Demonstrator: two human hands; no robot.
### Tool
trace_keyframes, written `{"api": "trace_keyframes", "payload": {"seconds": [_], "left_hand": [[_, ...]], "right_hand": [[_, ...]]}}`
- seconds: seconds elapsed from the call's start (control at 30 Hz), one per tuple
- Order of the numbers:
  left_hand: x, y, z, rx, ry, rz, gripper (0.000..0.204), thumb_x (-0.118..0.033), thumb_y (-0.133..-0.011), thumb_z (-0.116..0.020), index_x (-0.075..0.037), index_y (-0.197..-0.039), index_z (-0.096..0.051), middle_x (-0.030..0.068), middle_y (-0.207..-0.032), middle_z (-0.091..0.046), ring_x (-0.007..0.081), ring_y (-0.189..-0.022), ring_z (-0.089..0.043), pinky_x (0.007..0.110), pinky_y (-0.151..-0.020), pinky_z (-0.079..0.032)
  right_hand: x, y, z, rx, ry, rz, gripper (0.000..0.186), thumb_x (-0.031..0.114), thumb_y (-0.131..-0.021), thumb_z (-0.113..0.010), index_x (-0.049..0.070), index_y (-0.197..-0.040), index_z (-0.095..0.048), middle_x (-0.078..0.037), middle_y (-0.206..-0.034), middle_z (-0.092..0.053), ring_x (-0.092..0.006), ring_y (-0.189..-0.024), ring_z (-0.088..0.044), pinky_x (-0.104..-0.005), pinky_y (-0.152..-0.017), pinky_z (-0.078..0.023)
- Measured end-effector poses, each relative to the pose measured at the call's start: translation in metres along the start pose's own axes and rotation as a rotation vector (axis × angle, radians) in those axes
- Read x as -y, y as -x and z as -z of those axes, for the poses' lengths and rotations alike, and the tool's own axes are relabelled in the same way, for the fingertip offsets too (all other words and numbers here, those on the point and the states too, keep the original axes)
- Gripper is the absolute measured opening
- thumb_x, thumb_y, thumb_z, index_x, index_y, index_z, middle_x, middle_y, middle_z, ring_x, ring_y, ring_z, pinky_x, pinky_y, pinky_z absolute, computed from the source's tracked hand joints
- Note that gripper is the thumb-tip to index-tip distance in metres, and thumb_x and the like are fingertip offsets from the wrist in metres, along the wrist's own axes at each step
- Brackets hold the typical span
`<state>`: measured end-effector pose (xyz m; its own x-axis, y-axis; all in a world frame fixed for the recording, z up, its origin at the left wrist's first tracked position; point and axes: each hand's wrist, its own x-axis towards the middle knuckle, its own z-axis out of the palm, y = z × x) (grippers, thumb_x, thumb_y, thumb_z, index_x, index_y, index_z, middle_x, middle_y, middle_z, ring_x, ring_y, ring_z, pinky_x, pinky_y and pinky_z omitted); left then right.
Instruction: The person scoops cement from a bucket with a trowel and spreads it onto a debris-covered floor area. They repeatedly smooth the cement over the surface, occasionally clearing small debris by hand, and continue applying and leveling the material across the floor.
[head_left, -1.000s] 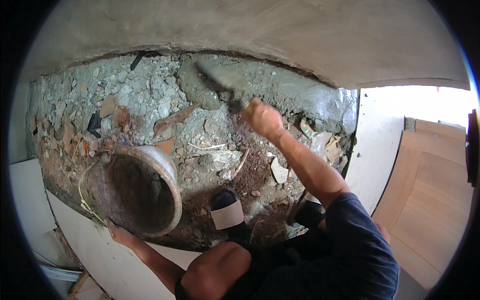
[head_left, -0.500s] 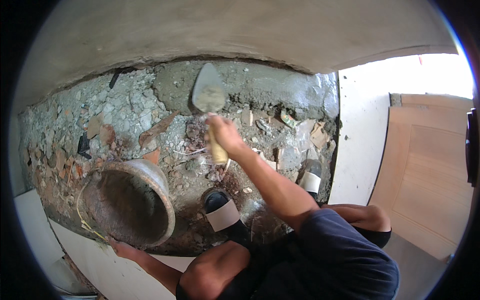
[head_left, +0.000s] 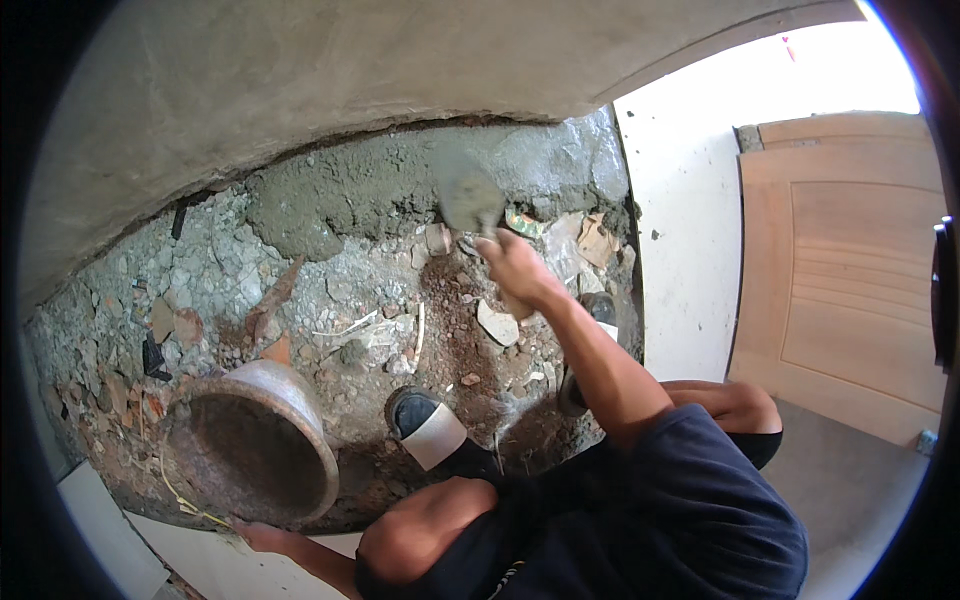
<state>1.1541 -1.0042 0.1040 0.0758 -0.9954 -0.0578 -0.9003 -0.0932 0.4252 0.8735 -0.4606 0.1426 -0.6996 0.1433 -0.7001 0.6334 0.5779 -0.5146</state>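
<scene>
My right hand [head_left: 518, 268] is wrapped around the handle of a pointed trowel. The trowel blade [head_left: 468, 192], smeared by motion, is over the strip of wet grey mortar [head_left: 375, 180] at the foot of the wall; some mortar seems to sit on the blade. At the lower left a round, mortar-stained bucket [head_left: 322, 450] leans with its mouth towards me, its inside dark. A thin yellow cord [head_left: 178, 492] hangs from the bucket and runs to my left hand [head_left: 262, 537]. That hand is closed at the cord, close to the bucket's lower rim, its fingers partly hidden.
Rubble [head_left: 215, 265] of broken stone, brick pieces and scraps covers the ground. A plastered wall [head_left: 330, 70] rises at the far side. White tiling [head_left: 685, 230] and a wooden door [head_left: 860, 290] are to the right. My sandalled foot [head_left: 430, 425] stands on the rubble.
My right hand has swung the trowel to the right along the mortar strip. The wet mortar now reaches farther left. My left hand stays by the bucket, and the view has shifted a little.
</scene>
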Motion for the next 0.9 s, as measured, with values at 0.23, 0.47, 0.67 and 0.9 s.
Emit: {"api": "trace_keyframes", "payload": {"seconds": [0.23, 0.47, 0.67, 0.9], "left_hand": [[0.039, -0.031, -0.004, -0.187, -0.626, -0.673, 0.035, -0.013, -0.099, -0.036, -0.011, -0.130, -0.051, 0.0150, -0.113, -0.066, 0.0279, -0.092, -0.067, 0.039, -0.079, -0.054], [-0.004, 0.021, 0.016, 0.012, -0.262, -0.828, 0.037, -0.023, -0.097, -0.048, -0.001, -0.126, -0.053, 0.0213, -0.121, -0.059, 0.0335, -0.104, -0.060, 0.040, -0.091, -0.048], [-0.093, 0.129, 0.044, 0.079, 0.500, -0.242, 0.047, -0.032, -0.100, -0.042, 0.005, -0.124, -0.058, 0.0179, -0.129, -0.056, 0.0295, -0.120, -0.052, 0.036, -0.101, -0.042], [-0.145, 0.175, 0.046, 0.076, 0.630, -0.395, 0.042, -0.031, -0.098, -0.053, 0.005, -0.118, -0.062, 0.0148, -0.108, -0.066, 0.0185, -0.099, -0.060, 0.031, -0.087, -0.046]], "right_hand": [[0.006, 0.006, -0.007, 0.169, 0.146, 0.120, 0.060, 0.046, -0.098, -0.038, -0.007, -0.125, -0.048, -0.029, -0.107, -0.063, -0.0373, -0.098, -0.064, -0.0451, -0.090, -0.050], [-0.013, -0.003, 0.032, 0.032, 0.402, 0.006, 0.065, 0.047, -0.096, -0.048, -0.006, -0.133, -0.044, -0.029, -0.106, -0.063, -0.0317, -0.091, -0.067, -0.0431, -0.084, -0.052], [0.061, 0.065, 0.047, 0.211, 0.805, 0.688, 0.051, 0.045, -0.094, -0.053, 0.002, -0.120, -0.058, -0.021, -0.085, -0.066, -0.0366, -0.074, -0.065, -0.0433, -0.070, -0.051], [0.167, 0.089, -0.068, 0.379, 1.508, 0.969, 0.029, 0.027, -0.091, -0.058, 0.007, -0.111, -0.064, -0.012, -0.098, -0.069, -0.0259, -0.088, -0.069, -0.0357, -0.073, -0.056]]}}
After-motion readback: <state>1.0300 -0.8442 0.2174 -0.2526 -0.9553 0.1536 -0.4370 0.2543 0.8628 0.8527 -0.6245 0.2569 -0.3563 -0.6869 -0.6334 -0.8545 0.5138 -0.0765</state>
